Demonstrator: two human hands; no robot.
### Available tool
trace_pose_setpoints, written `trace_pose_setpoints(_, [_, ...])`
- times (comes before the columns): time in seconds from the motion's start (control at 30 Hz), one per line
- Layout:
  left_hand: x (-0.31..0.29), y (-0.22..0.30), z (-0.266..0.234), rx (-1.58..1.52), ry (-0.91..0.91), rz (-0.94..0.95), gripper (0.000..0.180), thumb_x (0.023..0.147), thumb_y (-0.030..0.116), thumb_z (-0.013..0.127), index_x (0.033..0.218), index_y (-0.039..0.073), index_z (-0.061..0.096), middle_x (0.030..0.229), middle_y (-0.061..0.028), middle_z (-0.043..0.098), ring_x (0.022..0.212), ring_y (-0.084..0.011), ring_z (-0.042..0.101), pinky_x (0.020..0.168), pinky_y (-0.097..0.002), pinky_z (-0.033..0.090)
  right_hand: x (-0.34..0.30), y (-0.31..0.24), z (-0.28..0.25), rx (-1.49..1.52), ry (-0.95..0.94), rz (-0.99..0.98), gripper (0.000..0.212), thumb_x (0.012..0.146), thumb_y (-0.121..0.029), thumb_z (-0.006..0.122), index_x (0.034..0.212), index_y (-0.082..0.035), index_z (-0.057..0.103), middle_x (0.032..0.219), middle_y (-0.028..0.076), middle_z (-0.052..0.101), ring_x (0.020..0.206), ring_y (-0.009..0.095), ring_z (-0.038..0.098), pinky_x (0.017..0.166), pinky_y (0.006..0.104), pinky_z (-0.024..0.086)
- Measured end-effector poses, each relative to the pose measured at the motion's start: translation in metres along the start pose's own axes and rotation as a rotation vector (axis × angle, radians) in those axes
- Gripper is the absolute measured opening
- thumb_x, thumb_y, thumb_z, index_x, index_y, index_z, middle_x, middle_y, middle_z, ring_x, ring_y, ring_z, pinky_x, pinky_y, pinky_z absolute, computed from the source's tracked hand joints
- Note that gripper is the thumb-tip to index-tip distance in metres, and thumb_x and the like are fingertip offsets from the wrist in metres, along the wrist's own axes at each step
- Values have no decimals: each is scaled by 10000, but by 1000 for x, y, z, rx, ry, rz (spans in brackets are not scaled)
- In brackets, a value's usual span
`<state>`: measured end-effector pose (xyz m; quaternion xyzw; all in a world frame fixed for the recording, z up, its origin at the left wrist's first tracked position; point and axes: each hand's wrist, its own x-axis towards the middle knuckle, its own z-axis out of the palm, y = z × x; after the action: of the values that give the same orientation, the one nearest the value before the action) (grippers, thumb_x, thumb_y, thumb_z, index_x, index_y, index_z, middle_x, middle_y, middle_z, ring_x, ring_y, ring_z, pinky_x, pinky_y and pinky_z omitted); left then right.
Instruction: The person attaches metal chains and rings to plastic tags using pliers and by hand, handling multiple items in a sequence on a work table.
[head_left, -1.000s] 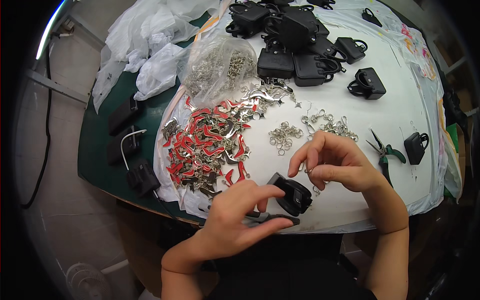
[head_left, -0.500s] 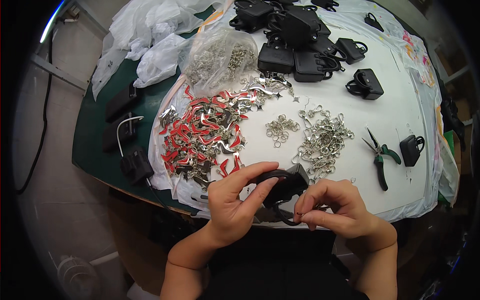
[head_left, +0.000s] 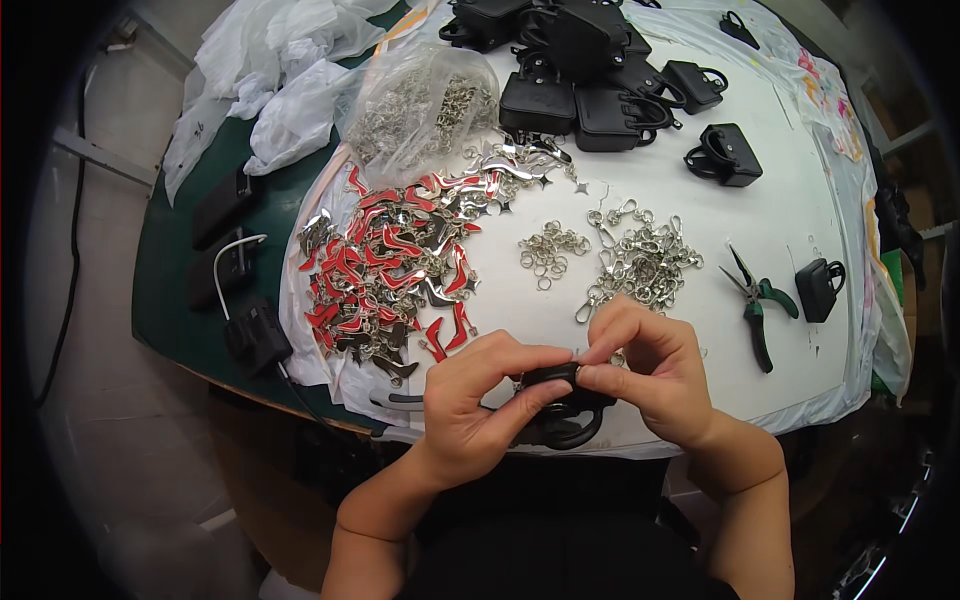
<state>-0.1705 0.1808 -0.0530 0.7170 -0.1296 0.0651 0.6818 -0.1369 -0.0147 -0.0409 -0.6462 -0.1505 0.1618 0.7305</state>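
A miniature black handbag (head_left: 572, 428) with a curved handle is held low over the table's near edge. My left hand (head_left: 475, 405) is closed on it, thumb and forefinger pinching its upper part. At that same upper part, my right hand (head_left: 655, 375) is closed in a pinch, its fingertips almost touching the left ones. Whatever lies between the right fingertips is too small and covered to make out. Beyond my hands are a pile of silver clasps and rings (head_left: 650, 262), a small heap of split rings (head_left: 550, 250) and red and silver shoe-shaped charms (head_left: 385, 265).
Green-handled pliers (head_left: 757, 310) lie at the right beside another mini handbag (head_left: 820, 290). More black mini bags (head_left: 615, 115) are heaped at the back. A clear bag of metal parts (head_left: 420, 110) stands behind the charms. Black devices with a white cable (head_left: 235, 260) sit at the left.
My right hand has moved up and left from the lower handle to the bag's upper part. The bag has turned and tilted in my left hand. The whole view has shifted slightly.
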Motion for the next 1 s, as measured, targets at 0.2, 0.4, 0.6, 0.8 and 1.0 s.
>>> trace_pose_setpoints(0.2, [-3, -1, 0, 82, 45, 54, 272, 746, -38, 804, 1003, -4, 724, 781, -89, 700, 632, -161, 616, 575, -262, 476, -6, 12, 5, -155, 79, -146, 174, 776, 14, 771, 938, -35, 730, 899, 48, 652, 823, 176, 575, 739, 290, 444])
trace_pose_setpoints(0.4, [-3, 3, 0, 151, 49, 41, 288, 736, -41, 809, 1007, -7, 717, 782, -98, 698, 625, -169, 615, 552, -276, 462, 5, 7, -5, -617, 7, -546, 278, 719, -9, 807, 987, -39, 738, 888, 67, 667, 759, 211, 587, 665, 311, 458])
trace_pose_setpoints(0.6, [2, 7, 0, 226, -8, 141, 304, 722, -45, 816, 1007, -21, 712, 792, -109, 695, 613, -201, 610, 543, -286, 457, 5, 11, -10, -581, 7, -531, 266, 700, -42, 831, 948, -42, 736, 856, 57, 663, 745, 215, 585, 647, 315, 453])
trace_pose_setpoints(0.8, [-2, 10, 4, 259, -10, 186, 346, 705, -14, 841, 1023, -22, 704, 815, -112, 704, 595, -203, 589, 528, -292, 449, 3, 16, -10, -548, 33, -577, 252, 696, -78, 848, 916, -40, 730, 818, 57, 649, 736, 214, 574, 639, 321, 450])
trace_pose_setpoints(1.0, [0, 11, 4, 292, -39, 277, 385, 716, 0, 840, 1069, -22, 688, 833, -112, 714, 591, -201, 587, 527, -284, 453, 5, 18, -12, -537, 27, -609, 238, 693, -113, 860, 865, -38, 713, 791, 57, 642, 724, 228, 570, 641, 333, 462])
